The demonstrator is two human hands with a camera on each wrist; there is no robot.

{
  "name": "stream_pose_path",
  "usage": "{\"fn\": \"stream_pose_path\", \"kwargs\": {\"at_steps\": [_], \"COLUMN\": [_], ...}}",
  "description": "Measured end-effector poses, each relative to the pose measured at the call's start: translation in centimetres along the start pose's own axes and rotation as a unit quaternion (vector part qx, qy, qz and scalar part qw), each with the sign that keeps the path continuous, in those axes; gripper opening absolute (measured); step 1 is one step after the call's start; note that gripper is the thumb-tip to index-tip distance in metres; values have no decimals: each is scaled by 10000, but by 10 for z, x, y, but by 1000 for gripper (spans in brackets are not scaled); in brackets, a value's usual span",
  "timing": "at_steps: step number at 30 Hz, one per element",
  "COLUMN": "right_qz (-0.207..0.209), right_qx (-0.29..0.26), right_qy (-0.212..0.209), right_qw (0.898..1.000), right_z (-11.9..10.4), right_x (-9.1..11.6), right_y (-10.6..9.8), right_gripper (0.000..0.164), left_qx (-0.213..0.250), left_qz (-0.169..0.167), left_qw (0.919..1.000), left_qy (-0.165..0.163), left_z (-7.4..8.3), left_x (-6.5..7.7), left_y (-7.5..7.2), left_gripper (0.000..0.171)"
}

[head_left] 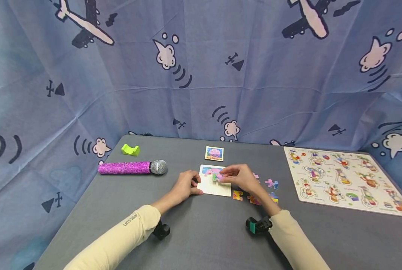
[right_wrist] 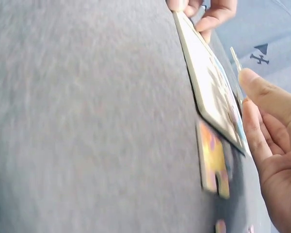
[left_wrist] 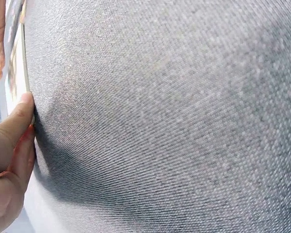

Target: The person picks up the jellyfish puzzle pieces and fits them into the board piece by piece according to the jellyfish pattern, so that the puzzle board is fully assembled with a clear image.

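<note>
In the head view a white puzzle board (head_left: 207, 188) lies flat at mid-table, with a pink and blue picture filling its far part. My left hand (head_left: 184, 183) holds the board's left edge; the left wrist view has a fingertip (left_wrist: 25, 103) right at that edge. Between thumb and fingers, my right hand (head_left: 240, 177) pinches a small puzzle piece (head_left: 216, 177) with green on it, over the board. From the right wrist, that thin piece (right_wrist: 235, 58) appears tilted up, edge-on. Beside the board's near right corner lies a yellow-orange puzzle piece (head_left: 237, 195).
Several loose pieces, one pink and purple (head_left: 271, 183), lie around the right forearm. Beyond the board is a small picture tile (head_left: 214, 153). A purple glitter microphone (head_left: 130, 167) and a green curved block (head_left: 130, 150) are at left, a large illustrated board (head_left: 349, 182) at right.
</note>
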State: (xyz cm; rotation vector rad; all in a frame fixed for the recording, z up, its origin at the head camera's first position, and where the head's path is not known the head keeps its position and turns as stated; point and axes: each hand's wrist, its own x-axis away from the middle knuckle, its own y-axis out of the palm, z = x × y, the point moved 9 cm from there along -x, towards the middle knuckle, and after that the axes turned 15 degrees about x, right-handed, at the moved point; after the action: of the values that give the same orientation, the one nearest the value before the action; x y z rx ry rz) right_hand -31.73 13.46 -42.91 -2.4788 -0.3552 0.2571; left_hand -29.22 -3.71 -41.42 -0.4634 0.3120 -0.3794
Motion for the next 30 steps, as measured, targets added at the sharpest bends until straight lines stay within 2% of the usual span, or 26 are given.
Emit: {"fn": "stream_pose_path", "kwargs": {"at_steps": [8,12,19,30], "right_qz": [134,234,510,812], "right_qx": [122,163,453,566], "right_qy": [-89,-170,-291,-323], "right_qw": [9998,9994,9972,9946], "right_z": [-5,-9,-16,-21], "right_x": [-7,-9,-10,-12], "right_y": [14,20,22,25], "right_gripper": [25,25,22,20], "left_qx": [-28,-101,-192,-170], "left_qz": [25,34,29,71], "left_qw": [9998,9998,9996,9993], "left_qy": [186,167,183,310], "left_z": [1,1,0,2], "left_x": [-2,-2,-4,-3], "left_y": [0,0,-1,-2], "left_gripper": [30,29,29,32]}}
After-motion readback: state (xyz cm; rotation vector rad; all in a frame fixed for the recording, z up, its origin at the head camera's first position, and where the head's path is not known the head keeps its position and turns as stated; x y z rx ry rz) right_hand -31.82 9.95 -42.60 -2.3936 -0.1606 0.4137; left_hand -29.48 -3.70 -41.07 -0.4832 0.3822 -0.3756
